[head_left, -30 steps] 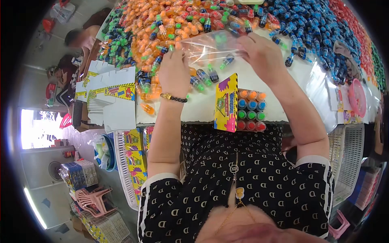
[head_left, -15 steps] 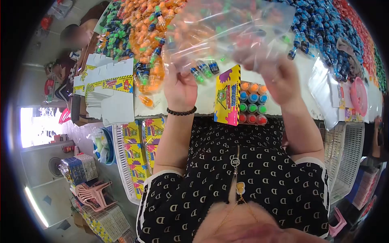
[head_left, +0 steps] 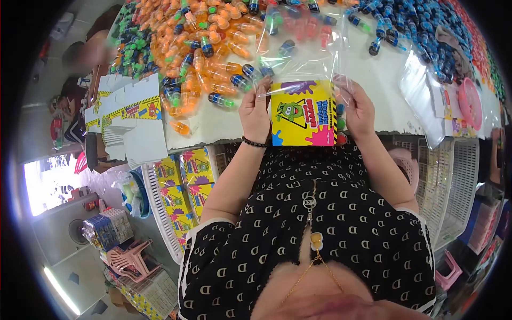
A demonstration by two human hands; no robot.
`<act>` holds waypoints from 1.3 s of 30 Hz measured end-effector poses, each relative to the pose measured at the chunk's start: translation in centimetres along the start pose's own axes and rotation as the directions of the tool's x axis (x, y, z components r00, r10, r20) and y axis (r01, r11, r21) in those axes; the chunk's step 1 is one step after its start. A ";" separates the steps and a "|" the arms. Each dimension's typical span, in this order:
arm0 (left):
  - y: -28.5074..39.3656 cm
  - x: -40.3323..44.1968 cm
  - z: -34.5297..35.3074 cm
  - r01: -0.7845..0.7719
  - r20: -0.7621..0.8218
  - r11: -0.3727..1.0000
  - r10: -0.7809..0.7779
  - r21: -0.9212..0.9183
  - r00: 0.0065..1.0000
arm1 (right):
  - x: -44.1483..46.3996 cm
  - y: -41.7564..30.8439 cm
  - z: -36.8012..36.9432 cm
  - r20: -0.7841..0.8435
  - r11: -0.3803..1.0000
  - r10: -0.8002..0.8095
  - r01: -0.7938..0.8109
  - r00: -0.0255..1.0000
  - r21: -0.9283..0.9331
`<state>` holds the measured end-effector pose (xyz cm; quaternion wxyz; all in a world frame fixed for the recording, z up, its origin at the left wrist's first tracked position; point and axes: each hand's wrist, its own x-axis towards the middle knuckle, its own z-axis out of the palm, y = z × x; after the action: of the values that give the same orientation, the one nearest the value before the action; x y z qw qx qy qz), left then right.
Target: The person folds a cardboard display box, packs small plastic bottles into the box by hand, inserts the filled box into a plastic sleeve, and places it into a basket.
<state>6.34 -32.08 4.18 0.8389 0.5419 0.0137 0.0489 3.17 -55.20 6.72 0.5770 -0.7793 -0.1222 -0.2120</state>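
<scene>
A clear plastic bag (head_left: 301,50) stretches between my two hands at the far side of a yellow cardboard box (head_left: 300,114). My left hand (head_left: 256,113) pinches the bag's left edge, close beside the box. At the right, my right hand (head_left: 358,111) has its fingers closed on the bag's other edge. The box's printed face, with a green cartoon monster, points up at me. A few small bottles with coloured caps (head_left: 342,122) peek out along the box's right side; the others are hidden under it.
Heaps of small orange bottles (head_left: 218,58) and blue bottles (head_left: 410,32) cover the back of the white table (head_left: 389,101). Flat box blanks (head_left: 138,117) are stacked at the left. Below stands a white basket (head_left: 160,205) with yellow boxes. A pink basin (head_left: 469,104) is at the right.
Both hands have come down towards me with the bag, to either side of the box. The box's printed panel has swung from tilted to nearly flat, covering most of the bottles.
</scene>
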 end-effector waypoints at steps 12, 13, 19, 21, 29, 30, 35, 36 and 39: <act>-2.0 -1.0 -1.4 0.010 -0.086 0.903 0.030 0.430 0.996 | -0.6 0.7 -0.9 -0.116 0.992 0.050 -0.063 0.992 -0.113; -2.3 -0.7 -1.8 -0.015 -0.061 0.887 0.049 0.461 0.997 | -0.3 0.8 -0.9 -0.134 0.992 0.092 -0.103 0.987 -0.075; -2.4 0.9 -2.6 -0.157 0.099 0.713 0.123 0.683 0.988 | -1.3 3.2 -1.2 -0.156 0.970 0.187 -0.207 0.970 -0.125; -2.0 1.1 -2.3 -0.193 0.166 0.608 0.102 0.770 0.981 | -1.8 4.1 -1.2 -0.072 0.908 0.279 -0.288 0.958 -0.305; -0.6 0.4 -2.1 -0.089 0.116 0.480 -0.027 0.873 0.993 | -0.8 4.5 -1.0 -0.010 0.808 0.268 -0.231 0.963 -0.542; -0.5 -0.2 -2.2 -0.090 0.120 0.477 -0.031 0.874 0.992 | -0.9 4.3 -0.9 -0.026 0.813 0.298 -0.268 0.954 -0.517; -0.8 -2.6 -2.6 0.177 -0.081 0.836 -0.157 0.519 0.984 | -2.3 4.6 -0.9 -0.009 0.842 0.538 -0.538 0.843 -0.052; -0.5 -2.5 -2.7 0.245 -0.101 0.858 -0.224 0.451 0.969 | -2.2 5.0 -0.9 0.009 0.820 0.573 -0.572 0.820 -0.026; 0.8 -2.5 -2.1 0.281 -0.087 0.845 -0.271 0.454 0.959 | -1.8 5.5 -1.3 0.048 0.774 0.631 -0.633 0.774 0.025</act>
<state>3.64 -30.09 3.96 0.6837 0.7177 0.1108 -0.0715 3.71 -58.00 1.47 0.6278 -0.7671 0.1315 0.0108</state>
